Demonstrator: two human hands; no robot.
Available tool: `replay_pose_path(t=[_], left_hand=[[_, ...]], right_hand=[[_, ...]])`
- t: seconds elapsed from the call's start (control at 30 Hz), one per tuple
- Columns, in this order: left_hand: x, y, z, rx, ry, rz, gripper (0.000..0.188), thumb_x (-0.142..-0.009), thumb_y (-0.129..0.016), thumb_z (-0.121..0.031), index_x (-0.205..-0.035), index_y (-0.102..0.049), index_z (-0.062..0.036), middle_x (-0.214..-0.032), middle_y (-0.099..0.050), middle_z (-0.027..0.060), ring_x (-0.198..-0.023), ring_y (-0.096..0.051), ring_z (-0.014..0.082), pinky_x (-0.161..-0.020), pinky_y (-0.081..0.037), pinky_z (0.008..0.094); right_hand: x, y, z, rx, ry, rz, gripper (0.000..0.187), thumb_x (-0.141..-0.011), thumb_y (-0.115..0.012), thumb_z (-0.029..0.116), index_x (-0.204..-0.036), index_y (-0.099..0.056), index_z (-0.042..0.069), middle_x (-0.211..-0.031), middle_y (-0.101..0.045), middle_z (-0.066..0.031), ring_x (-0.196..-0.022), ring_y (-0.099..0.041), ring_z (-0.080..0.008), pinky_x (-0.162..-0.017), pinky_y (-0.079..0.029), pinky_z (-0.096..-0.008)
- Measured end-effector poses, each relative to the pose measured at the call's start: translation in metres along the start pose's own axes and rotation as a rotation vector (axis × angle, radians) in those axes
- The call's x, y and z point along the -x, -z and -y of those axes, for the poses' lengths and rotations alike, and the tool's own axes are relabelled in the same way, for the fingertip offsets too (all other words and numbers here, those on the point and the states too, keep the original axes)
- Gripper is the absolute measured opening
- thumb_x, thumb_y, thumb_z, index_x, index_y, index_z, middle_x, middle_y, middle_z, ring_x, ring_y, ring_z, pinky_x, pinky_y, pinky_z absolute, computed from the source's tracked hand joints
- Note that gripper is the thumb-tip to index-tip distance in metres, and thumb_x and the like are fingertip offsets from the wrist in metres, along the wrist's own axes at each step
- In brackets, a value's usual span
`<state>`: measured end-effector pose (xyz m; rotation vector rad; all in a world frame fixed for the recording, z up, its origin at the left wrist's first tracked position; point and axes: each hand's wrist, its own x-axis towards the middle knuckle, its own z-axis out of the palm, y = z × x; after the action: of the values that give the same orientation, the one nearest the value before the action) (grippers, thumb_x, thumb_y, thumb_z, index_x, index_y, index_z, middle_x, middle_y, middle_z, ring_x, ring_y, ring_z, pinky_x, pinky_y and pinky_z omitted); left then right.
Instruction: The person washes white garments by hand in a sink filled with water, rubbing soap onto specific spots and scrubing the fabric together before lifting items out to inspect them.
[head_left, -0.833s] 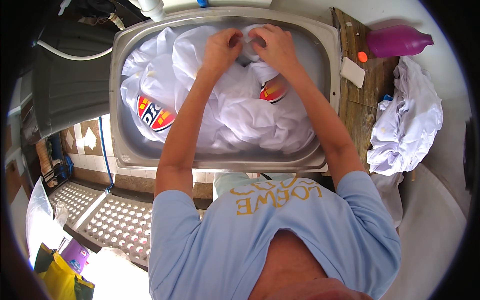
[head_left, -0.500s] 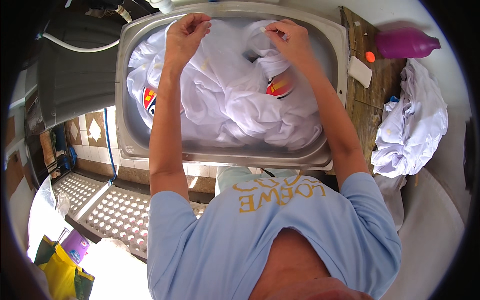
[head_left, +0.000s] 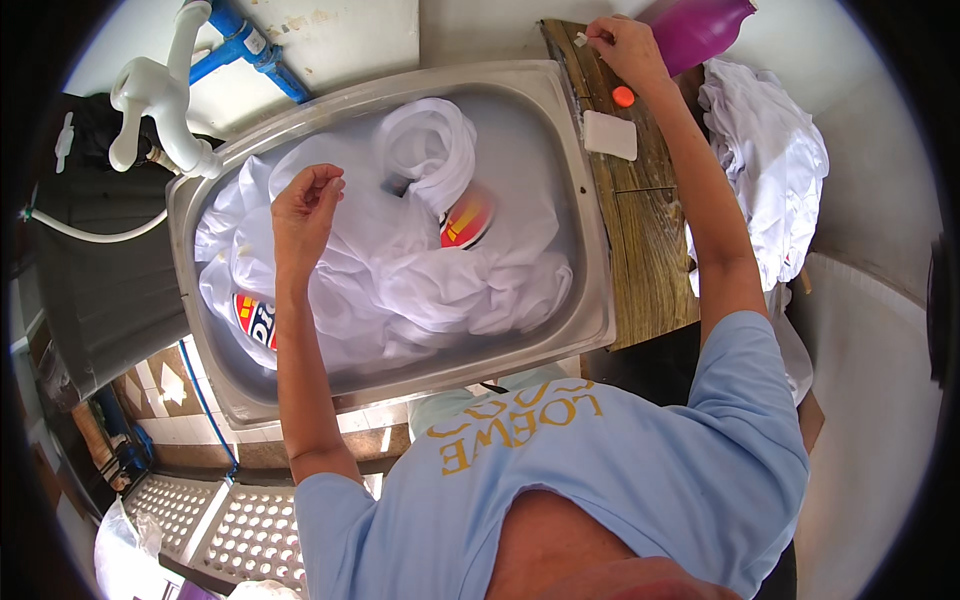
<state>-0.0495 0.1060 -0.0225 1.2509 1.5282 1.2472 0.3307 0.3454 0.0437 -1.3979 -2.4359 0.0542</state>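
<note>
Hands: left [head_left: 305, 205] loosely curled over soaking white garments [head_left: 400, 270]; right [head_left: 625, 45] pinching a small scrap on the far wooden tabletop [head_left: 640, 240], likely nudging the orange cap [head_left: 623, 96] off.

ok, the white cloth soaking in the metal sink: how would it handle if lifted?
The white cloth lies in loose folds and bunches, so it is likely floppy, with no shape of its own. It sits in water in the metal sink, so probably heavy for its size, dripping, and perhaps a bit slippery.

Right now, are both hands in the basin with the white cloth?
No, only the left hand is over the basin; the right hand is at the wooden shelf.
</note>
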Motion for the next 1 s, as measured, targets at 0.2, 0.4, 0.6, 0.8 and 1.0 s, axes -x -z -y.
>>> replay_pose_path(t=[0.2,0.4,0.6,0.8,1.0], left_hand=[[-0.024,-0.016,0.01,-0.145,-0.026,0.031,0.013,-0.084,-0.059,-0.005,-0.094,-0.063,0.0019,-0.078,-0.065,0.0041,-0.071,-0.06,0.0086,-0.066,-0.047,0.0228],[-0.044,-0.023,0.01,-0.232,-0.072,0.035,0.013,-0.082,-0.059,-0.003,-0.093,-0.063,0.0018,-0.079,-0.066,0.0068,-0.07,-0.061,0.0115,-0.066,-0.048,0.0241],[-0.043,-0.025,0.011,-0.228,-0.059,-0.013,0.014,-0.082,-0.059,-0.004,-0.094,-0.064,0.0019,-0.079,-0.066,0.0068,-0.072,-0.062,0.0115,-0.067,-0.049,0.0246],[-0.029,-0.021,0.003,-0.155,0.014,-0.038,0.015,-0.084,-0.059,-0.006,-0.097,-0.063,0.0014,-0.08,-0.066,0.0059,-0.074,-0.063,0.0108,-0.068,-0.05,0.0235],[0.002,-0.021,-0.003,-0.047,0.033,-0.094,0.013,-0.085,-0.058,-0.001,-0.097,-0.063,0.0024,-0.083,-0.066,0.0058,-0.076,-0.062,0.0109,-0.071,-0.051,0.0236]], right_hand=[[-0.013,-0.004,-0.025,0.017,0.02,0.105,0.018,-0.08,-0.06,0.009,-0.096,-0.065,0.003,-0.083,-0.067,-0.0128,-0.075,-0.065,-0.0242,-0.07,-0.05,-0.0325],[-0.015,0.0,-0.013,0.035,0.087,0.01,0.02,-0.077,-0.059,0.005,-0.096,-0.065,0.003,-0.079,-0.066,-0.015,-0.074,-0.065,-0.0241,-0.068,-0.05,-0.033],[-0.008,-0.006,-0.039,-0.101,-0.002,-0.017,0.024,-0.08,-0.063,0.01,-0.104,-0.065,0.01,-0.084,-0.067,-0.0069,-0.075,-0.063,-0.015,-0.071,-0.049,-0.0286],[-0.006,0.015,-0.034,0.013,-0.101,0.075,0.023,-0.08,-0.065,0.012,-0.103,-0.066,0.009,-0.082,-0.068,-0.0079,-0.071,-0.062,-0.0134,-0.068,-0.049,-0.0253],[-0.012,0.036,-0.01,-0.232,-0.162,0.076,0.014,-0.076,-0.064,0.008,-0.088,-0.069,0.003,-0.08,-0.068,-0.0162,-0.072,-0.067,-0.0224,-0.065,-0.051,-0.0308]])
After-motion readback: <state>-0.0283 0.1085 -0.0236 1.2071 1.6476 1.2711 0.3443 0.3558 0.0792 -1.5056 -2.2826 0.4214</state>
